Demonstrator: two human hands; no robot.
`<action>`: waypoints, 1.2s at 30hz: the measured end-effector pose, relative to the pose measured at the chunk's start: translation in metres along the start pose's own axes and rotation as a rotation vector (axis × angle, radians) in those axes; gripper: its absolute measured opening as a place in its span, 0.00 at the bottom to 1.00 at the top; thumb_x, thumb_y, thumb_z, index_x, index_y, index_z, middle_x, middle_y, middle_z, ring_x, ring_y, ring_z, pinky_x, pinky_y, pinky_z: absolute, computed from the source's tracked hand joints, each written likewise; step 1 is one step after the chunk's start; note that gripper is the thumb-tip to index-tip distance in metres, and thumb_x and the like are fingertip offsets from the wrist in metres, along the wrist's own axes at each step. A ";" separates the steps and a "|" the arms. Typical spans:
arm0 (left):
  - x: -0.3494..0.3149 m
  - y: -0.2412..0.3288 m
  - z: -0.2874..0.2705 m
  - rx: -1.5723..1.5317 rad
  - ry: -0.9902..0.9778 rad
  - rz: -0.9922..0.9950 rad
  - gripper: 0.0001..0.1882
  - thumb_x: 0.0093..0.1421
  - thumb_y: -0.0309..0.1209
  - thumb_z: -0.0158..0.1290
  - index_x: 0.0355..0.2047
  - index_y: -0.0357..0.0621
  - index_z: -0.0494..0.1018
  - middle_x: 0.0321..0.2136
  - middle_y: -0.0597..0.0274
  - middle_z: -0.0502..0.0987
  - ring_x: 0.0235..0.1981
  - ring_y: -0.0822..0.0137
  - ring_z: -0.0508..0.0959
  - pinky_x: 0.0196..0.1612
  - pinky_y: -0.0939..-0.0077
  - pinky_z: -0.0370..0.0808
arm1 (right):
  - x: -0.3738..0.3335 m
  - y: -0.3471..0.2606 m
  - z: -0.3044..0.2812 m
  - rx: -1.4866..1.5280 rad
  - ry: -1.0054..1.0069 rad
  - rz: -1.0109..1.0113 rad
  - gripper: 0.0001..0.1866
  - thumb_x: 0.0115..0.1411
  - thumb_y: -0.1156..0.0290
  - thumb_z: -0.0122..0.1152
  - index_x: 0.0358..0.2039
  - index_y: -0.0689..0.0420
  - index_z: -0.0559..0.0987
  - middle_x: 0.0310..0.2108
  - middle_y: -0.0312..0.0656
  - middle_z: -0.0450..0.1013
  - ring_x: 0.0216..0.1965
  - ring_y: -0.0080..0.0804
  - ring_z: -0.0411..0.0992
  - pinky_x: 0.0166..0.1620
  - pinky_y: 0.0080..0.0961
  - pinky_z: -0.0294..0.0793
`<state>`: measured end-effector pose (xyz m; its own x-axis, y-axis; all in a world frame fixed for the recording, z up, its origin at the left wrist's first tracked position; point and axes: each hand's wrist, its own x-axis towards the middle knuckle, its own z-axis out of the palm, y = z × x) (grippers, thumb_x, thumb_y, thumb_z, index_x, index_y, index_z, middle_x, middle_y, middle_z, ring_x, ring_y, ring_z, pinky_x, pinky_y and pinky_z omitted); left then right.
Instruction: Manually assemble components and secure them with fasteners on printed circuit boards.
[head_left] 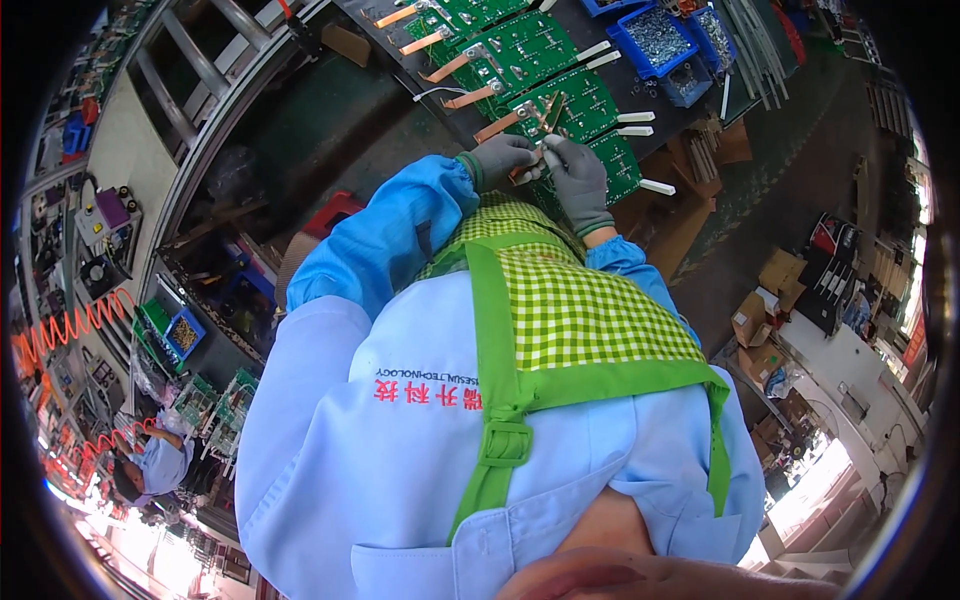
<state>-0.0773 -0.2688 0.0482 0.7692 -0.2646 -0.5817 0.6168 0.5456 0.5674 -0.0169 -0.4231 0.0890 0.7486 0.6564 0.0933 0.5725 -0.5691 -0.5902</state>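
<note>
Both my hands wear grey gloves and meet at the near end of a row of green circuit boards (525,48). My left hand (500,162) is closed at the fingertips around a small copper-coloured piece (519,174). Beside it, my right hand (578,178) is pinched, its fingertips close against the left ones; what lies between them is too small to make out. The nearest circuit board (615,160) is partly hidden behind my right hand. Copper strips (497,127) stick out from the boards' left side, white strips (657,187) from their right.
Blue bins (655,42) of small metal hardware stand at the table's far right, next to long metal bars (757,50). A metal frame rail (180,185) runs along the left. Cardboard (690,165) lies right of the boards. Another person (160,460) is at far left.
</note>
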 end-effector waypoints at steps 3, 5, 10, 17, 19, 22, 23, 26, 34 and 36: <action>0.012 -0.015 -0.013 0.009 -0.012 0.027 0.09 0.58 0.28 0.46 0.35 0.34 0.70 0.27 0.59 0.75 0.24 0.75 0.73 0.25 0.85 0.73 | 0.005 -0.005 -0.004 -0.019 -0.020 -0.010 0.10 0.53 0.69 0.57 0.38 0.52 0.77 0.31 0.41 0.73 0.34 0.40 0.72 0.36 0.31 0.71; 0.013 -0.015 -0.011 0.023 0.010 0.026 0.09 0.58 0.29 0.47 0.35 0.34 0.70 0.27 0.59 0.74 0.23 0.75 0.73 0.24 0.85 0.72 | 0.010 -0.007 -0.006 -0.146 -0.047 -0.069 0.10 0.53 0.67 0.57 0.36 0.52 0.77 0.32 0.41 0.73 0.35 0.40 0.71 0.37 0.33 0.71; 0.007 -0.008 -0.003 0.051 -0.040 0.067 0.12 0.59 0.32 0.49 0.36 0.35 0.71 0.26 0.60 0.74 0.20 0.75 0.72 0.22 0.83 0.68 | 0.017 0.009 -0.006 -0.282 -0.100 -0.208 0.08 0.51 0.66 0.55 0.32 0.51 0.76 0.28 0.40 0.71 0.32 0.39 0.70 0.33 0.34 0.70; 0.002 -0.012 0.000 -0.020 -0.010 0.039 0.09 0.59 0.29 0.47 0.36 0.36 0.70 0.26 0.63 0.72 0.23 0.77 0.71 0.21 0.86 0.67 | 0.006 0.004 -0.005 -0.366 -0.035 -0.197 0.06 0.49 0.67 0.51 0.30 0.50 0.73 0.29 0.40 0.70 0.32 0.37 0.70 0.31 0.32 0.72; -0.002 -0.009 0.000 -0.015 -0.019 0.032 0.09 0.59 0.29 0.48 0.36 0.35 0.70 0.26 0.62 0.73 0.22 0.76 0.72 0.22 0.86 0.69 | 0.005 0.004 -0.005 -0.324 0.002 -0.183 0.06 0.50 0.67 0.51 0.29 0.51 0.73 0.29 0.40 0.70 0.33 0.37 0.71 0.32 0.32 0.72; -0.004 -0.006 0.005 -0.013 0.027 0.005 0.09 0.58 0.29 0.48 0.36 0.35 0.70 0.26 0.61 0.73 0.22 0.76 0.72 0.24 0.85 0.70 | 0.011 -0.008 -0.004 -0.459 -0.224 -0.085 0.08 0.52 0.67 0.50 0.32 0.52 0.74 0.30 0.40 0.71 0.31 0.36 0.72 0.30 0.32 0.73; -0.006 -0.005 0.003 0.002 0.076 -0.022 0.08 0.58 0.29 0.48 0.35 0.36 0.70 0.26 0.62 0.73 0.23 0.76 0.72 0.25 0.85 0.70 | 0.012 -0.008 -0.005 -0.455 -0.216 -0.078 0.08 0.52 0.67 0.50 0.32 0.52 0.74 0.30 0.40 0.71 0.31 0.36 0.72 0.30 0.32 0.73; 0.005 -0.008 0.004 -0.021 0.021 0.014 0.07 0.58 0.29 0.49 0.34 0.37 0.70 0.24 0.63 0.72 0.21 0.76 0.71 0.24 0.85 0.70 | 0.008 -0.010 -0.007 -0.519 -0.142 -0.052 0.10 0.49 0.67 0.52 0.33 0.55 0.72 0.31 0.41 0.71 0.32 0.36 0.72 0.31 0.32 0.72; 0.004 -0.010 0.005 -0.024 0.059 0.031 0.07 0.57 0.28 0.49 0.34 0.38 0.70 0.23 0.63 0.71 0.21 0.74 0.71 0.23 0.85 0.68 | 0.012 -0.013 -0.006 -0.515 -0.159 0.037 0.11 0.50 0.65 0.52 0.34 0.54 0.73 0.32 0.41 0.70 0.30 0.37 0.72 0.30 0.33 0.73; -0.005 -0.001 0.013 -0.022 0.054 0.034 0.08 0.57 0.28 0.49 0.35 0.38 0.69 0.24 0.63 0.71 0.21 0.74 0.71 0.22 0.85 0.68 | 0.010 -0.016 -0.001 -0.426 -0.151 0.093 0.11 0.50 0.66 0.52 0.35 0.54 0.73 0.32 0.40 0.70 0.31 0.38 0.72 0.31 0.34 0.73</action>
<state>-0.0791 -0.2786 0.0582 0.7790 -0.2029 -0.5933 0.5864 0.5710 0.5746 -0.0186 -0.4079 0.1002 0.7645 0.6396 -0.0806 0.6153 -0.7612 -0.2050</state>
